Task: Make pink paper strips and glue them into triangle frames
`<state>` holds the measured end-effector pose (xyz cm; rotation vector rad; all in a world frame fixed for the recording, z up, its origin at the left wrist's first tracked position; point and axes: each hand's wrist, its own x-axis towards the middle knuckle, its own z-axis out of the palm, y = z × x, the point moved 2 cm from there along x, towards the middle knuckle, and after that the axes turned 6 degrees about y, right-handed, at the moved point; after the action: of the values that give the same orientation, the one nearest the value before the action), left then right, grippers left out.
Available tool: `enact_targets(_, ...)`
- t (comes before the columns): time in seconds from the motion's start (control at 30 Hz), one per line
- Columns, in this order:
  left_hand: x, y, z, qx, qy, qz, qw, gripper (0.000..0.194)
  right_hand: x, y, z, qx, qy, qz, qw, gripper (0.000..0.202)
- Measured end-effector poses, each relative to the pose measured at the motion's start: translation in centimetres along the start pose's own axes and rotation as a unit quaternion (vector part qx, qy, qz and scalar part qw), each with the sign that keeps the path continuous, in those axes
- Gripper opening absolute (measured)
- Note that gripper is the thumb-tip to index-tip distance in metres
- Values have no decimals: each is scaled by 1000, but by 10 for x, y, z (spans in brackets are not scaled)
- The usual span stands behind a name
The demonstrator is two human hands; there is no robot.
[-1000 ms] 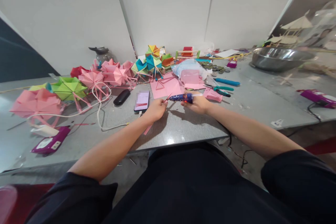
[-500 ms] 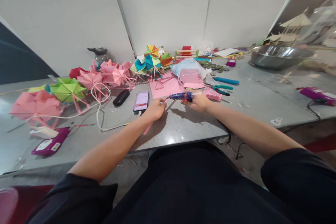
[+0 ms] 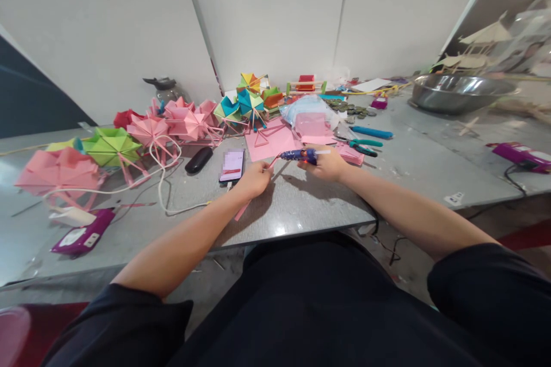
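My left hand (image 3: pixel 259 179) is closed on a thin pink paper strip (image 3: pixel 242 211), whose lower end hangs out below the palm and whose upper end points right. My right hand (image 3: pixel 326 165) grips a dark blue glue gun (image 3: pixel 295 155) with a small glowing red light and a clear glue stick at its back. The gun's nozzle is at the strip's upper end; I cannot tell whether they touch. Behind the hands lie pink paper sheets (image 3: pixel 269 140). A phone (image 3: pixel 232 166) on a cable lies left of my left hand.
Folded pink paper models (image 3: pixel 60 169) and a green one (image 3: pixel 112 148) line the left side. Teal-handled pliers (image 3: pixel 365 144) and a blue cutter (image 3: pixel 372 132) lie beyond my right hand. A steel bowl (image 3: pixel 460 94) and purple power strips (image 3: pixel 520 156) are farther out.
The glue gun has shifted very slightly and turned a little in my right hand. My left hand and the paper strip stay nearly where they were.
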<state>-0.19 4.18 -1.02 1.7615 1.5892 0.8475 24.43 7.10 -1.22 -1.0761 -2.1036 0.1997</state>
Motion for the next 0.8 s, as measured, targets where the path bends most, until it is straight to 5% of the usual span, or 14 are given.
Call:
enact_targets(0.6, 3, -5, 0, 14, -18, 14, 1000, 25, 1, -10, -6, -113, 26, -61, 991, 32)
enact_targets(0.8, 0, 0, 1, 16, -30, 41, 999, 29, 6, -22, -32, -87, 102, -53, 989, 32)
